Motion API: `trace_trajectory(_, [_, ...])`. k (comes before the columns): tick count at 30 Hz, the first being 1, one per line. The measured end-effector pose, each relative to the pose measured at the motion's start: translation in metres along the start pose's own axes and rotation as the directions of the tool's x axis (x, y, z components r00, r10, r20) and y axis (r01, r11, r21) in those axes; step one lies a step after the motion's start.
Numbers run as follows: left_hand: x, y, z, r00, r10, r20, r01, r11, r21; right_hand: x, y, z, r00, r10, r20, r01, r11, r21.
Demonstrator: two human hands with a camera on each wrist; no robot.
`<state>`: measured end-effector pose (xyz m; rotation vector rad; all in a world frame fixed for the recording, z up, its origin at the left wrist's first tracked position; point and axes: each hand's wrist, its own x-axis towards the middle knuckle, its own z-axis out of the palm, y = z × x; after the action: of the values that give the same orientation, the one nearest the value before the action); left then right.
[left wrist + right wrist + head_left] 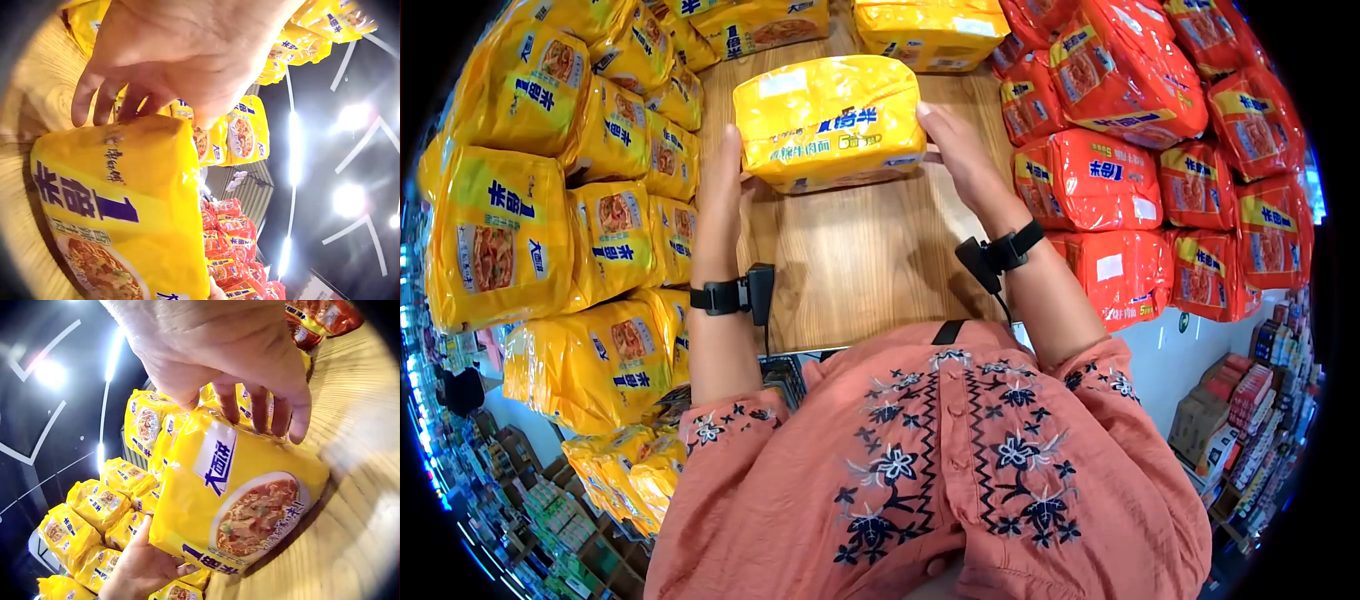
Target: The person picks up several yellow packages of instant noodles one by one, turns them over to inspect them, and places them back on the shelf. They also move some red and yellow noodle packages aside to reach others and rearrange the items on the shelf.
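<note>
At upper centre, left grip (724, 180) and right grip (962, 160) clasp the noodle pack (830, 122) by opposite ends. Press evenly, keeping it level.

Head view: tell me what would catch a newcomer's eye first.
Probably the bright yellow noodle pack held between the left hand and right hand at the wooden table. Next, likely, the yellow packs piled on the left and red packs piled on the right.
</note>
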<state>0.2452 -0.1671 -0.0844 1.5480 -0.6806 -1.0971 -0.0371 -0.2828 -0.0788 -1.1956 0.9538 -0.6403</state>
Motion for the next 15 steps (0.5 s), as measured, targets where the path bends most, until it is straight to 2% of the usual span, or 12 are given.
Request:
trace_trajectory(2, [0.0, -0.013, -0.006, 0.995, -0.023, 0.098, 0.03, 0.997, -0.068, -0.006, 0.003, 0.002, 0.997, 0.072, -0.01, -0.072, 0.996, 0.061])
trace_trajectory(4, [-0.011, -0.016, 0.007, 0.997, -0.033, 0.068, 0.044, 0.987, -0.157, -0.005, 0.015, 0.002, 0.986, 0.165, 0.031, -0.168, 0.972, 0.166])
trace_trajectory(5, [-0.017, -0.013, 0.013, 0.998, -0.036, 0.054, 0.046, 0.979, -0.201, -0.004, 0.017, 0.003, 0.987, 0.161, 0.027, -0.163, 0.976, 0.144])
trace_trajectory(9, [-0.016, -0.013, 0.012, 0.99, -0.012, 0.138, 0.038, 0.982, -0.187, -0.008, 0.009, 0.002, 0.987, 0.161, 0.026, -0.162, 0.986, 0.047])
trace_trajectory(12, [-0.032, 0.003, 0.018, 0.991, -0.063, 0.114, 0.075, 0.992, -0.104, -0.018, 0.003, 0.0, 0.988, 0.147, 0.042, -0.147, 0.989, 0.012])
trace_trajectory(15, [-0.042, -0.002, 0.02, 0.989, -0.051, 0.136, 0.062, 0.995, -0.077, -0.027, 0.002, -0.006, 0.988, 0.139, 0.07, -0.139, 0.99, 0.006])
